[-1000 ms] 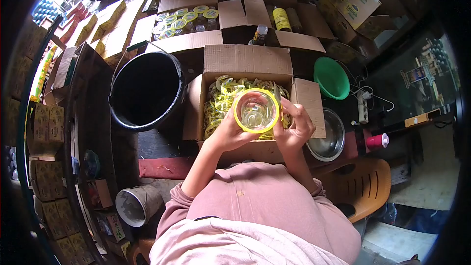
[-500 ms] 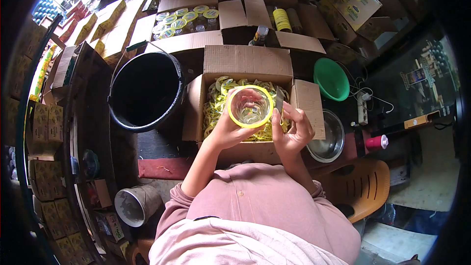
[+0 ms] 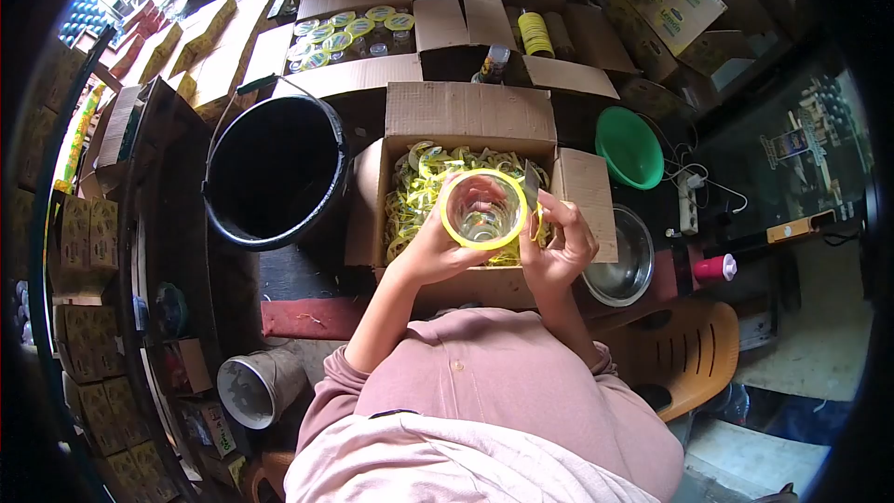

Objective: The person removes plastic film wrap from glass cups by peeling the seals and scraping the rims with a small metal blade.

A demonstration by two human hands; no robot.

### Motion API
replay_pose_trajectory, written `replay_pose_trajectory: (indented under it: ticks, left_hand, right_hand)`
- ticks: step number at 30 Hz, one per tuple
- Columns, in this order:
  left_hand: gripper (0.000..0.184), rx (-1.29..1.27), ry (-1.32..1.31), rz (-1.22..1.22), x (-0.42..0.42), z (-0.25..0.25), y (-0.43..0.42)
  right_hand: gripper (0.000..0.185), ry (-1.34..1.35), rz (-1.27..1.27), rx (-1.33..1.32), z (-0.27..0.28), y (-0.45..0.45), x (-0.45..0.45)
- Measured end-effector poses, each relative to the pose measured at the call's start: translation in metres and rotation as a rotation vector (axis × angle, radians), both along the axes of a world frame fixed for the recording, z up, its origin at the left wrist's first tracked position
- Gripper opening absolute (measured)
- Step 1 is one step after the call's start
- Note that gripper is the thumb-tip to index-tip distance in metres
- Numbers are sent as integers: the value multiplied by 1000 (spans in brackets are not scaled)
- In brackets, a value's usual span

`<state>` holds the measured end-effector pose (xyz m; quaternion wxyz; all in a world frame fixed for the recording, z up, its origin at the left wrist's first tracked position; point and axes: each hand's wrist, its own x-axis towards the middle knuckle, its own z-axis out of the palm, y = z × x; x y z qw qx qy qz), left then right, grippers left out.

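Note:
My left hand (image 3: 430,253) is wrapped round a clear plastic cup (image 3: 484,211) with a bright yellow rim, its mouth facing up toward me. Close at the cup's right side, my right hand (image 3: 561,250) grips a small knife (image 3: 531,184), its dark flat blade pointing up beside the rim. A bit of yellow shows by the right fingers; I cannot tell if it is handle or strip. Beneath both hands stands an open cardboard box (image 3: 470,112), filled with curled yellow strips (image 3: 419,200).
A black bucket (image 3: 216,177) stands left of the box. To the right are a green bowl (image 3: 629,149), a clear basin (image 3: 633,270) and a power strip (image 3: 687,210). Behind, open cartons hold yellow-lidded cups (image 3: 337,40) and a yellow stack (image 3: 535,34). An orange chair (image 3: 694,354) is at right.
The cup has shifted slightly right and down, and its rim now sits closer to the knife blade. My right hand has barely moved.

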<state>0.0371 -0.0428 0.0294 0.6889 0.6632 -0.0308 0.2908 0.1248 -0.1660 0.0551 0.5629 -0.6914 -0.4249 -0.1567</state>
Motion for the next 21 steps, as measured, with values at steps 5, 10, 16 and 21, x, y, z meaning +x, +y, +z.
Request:
replay_pose_trajectory:
  ticks: [5, 10, 16, 21]
  left_hand:
    - [70, -215, -27, 15, 3, -10, -3]
    - [68, -334, -39, -41, 3, -11, -4]
    - [66, -315, -56, -19, 1, -10, -6]
    - [67, -264, -28, 2, 2, -11, -7]
  right_hand:
    - [27, -74, -55, 33, 0, 1, -5]
    - [28, -121, -78, 17, 1, -1, -10]
    - [27, -150, -42, 45, -3, 1, -14]
    - [26, -171, -59, 58, -7, 3, -12]
